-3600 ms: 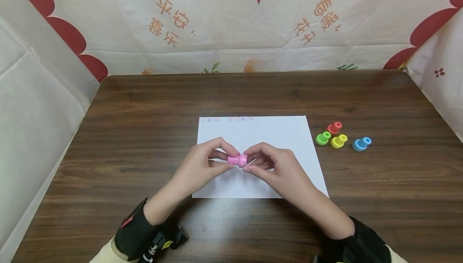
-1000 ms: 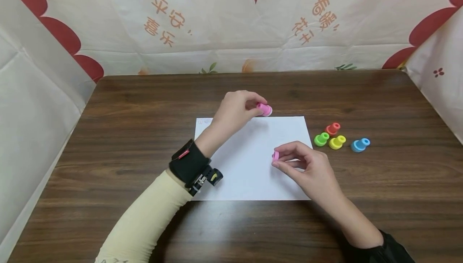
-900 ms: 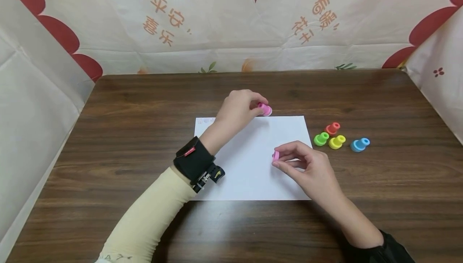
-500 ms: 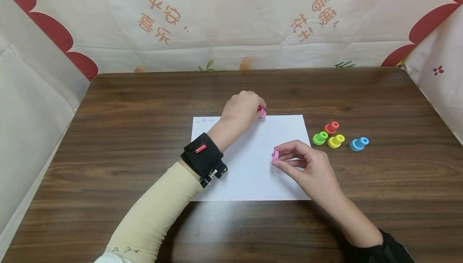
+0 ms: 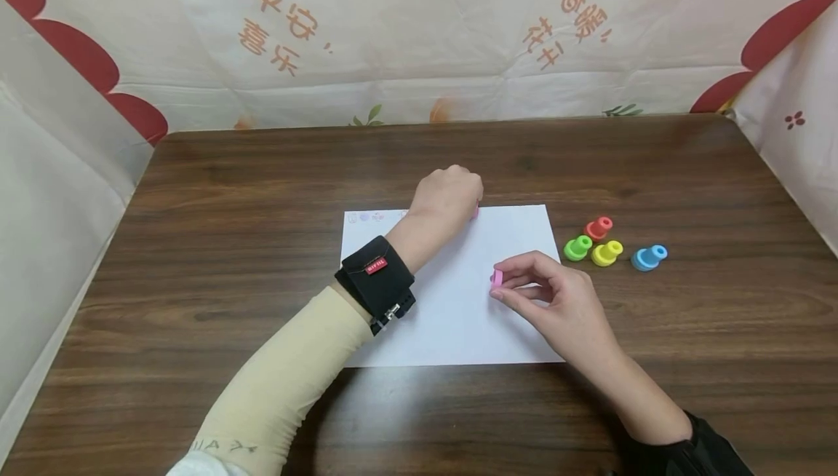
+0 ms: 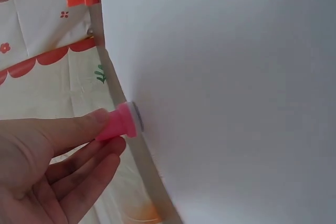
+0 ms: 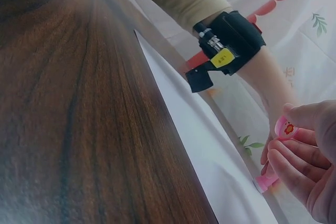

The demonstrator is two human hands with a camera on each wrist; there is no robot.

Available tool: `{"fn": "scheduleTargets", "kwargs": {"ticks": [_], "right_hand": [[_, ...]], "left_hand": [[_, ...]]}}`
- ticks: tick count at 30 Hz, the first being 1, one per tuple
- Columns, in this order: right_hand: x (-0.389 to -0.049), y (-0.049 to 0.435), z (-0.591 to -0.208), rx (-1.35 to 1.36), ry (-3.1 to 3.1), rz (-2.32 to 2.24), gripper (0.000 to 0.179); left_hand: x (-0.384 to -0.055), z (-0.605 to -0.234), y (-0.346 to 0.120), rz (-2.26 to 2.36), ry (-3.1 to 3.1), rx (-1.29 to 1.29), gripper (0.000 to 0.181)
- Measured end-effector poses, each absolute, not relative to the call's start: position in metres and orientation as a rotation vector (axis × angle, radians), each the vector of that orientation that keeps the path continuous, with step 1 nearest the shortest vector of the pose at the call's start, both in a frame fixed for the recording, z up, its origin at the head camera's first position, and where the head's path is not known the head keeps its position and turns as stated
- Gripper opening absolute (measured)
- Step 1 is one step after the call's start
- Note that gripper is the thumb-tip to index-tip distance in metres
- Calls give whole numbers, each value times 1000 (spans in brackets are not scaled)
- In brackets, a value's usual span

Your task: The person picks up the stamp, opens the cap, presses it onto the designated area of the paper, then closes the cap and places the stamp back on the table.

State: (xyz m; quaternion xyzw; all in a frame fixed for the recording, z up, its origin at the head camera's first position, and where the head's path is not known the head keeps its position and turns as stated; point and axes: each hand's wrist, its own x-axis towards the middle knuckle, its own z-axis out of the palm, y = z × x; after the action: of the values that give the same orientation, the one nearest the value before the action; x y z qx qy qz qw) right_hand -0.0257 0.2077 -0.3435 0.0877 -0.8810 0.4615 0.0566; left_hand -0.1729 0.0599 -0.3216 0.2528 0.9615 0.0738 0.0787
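My left hand [image 5: 448,199] pinches a pink toy stamp [image 6: 123,121] by its handle between thumb and fingers. In the left wrist view the stamp's pale face meets the white sheet of paper [image 5: 445,323] near its far edge. From the head view the hand covers most of that stamp. Over the right part of the sheet, my right hand [image 5: 553,298] holds the small pink cap [image 5: 497,279] between thumb and fingertips. A flower sticker shows on the cap [image 7: 287,127] in the right wrist view. Small faint prints [image 5: 364,217] run along the sheet's top left edge.
Right of the paper stand several more stamps: red [image 5: 599,228], green [image 5: 577,247], yellow [image 5: 607,253] and, a little apart, blue [image 5: 649,258]. The brown wooden table [image 5: 196,258] ends at a white printed cloth [image 5: 406,32] behind.
Both hands were together on the capped stamp; the cap has come off into my right hand. My left hand has carried the stamp to the paper's far edge and lowered it there.
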Motion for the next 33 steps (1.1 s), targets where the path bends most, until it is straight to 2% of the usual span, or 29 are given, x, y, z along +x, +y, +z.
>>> {"fn": "scheduleTargets", "kwargs": {"ticks": [13, 33], "right_hand": [[-25, 209, -340, 254, -2678, 1399, 28], [-21, 206, -340, 235, -2699, 1417, 29]], "left_hand": [[-177, -317, 71, 24, 2863, 845, 23], [-173, -322, 69, 13, 2896, 835, 23]]}}
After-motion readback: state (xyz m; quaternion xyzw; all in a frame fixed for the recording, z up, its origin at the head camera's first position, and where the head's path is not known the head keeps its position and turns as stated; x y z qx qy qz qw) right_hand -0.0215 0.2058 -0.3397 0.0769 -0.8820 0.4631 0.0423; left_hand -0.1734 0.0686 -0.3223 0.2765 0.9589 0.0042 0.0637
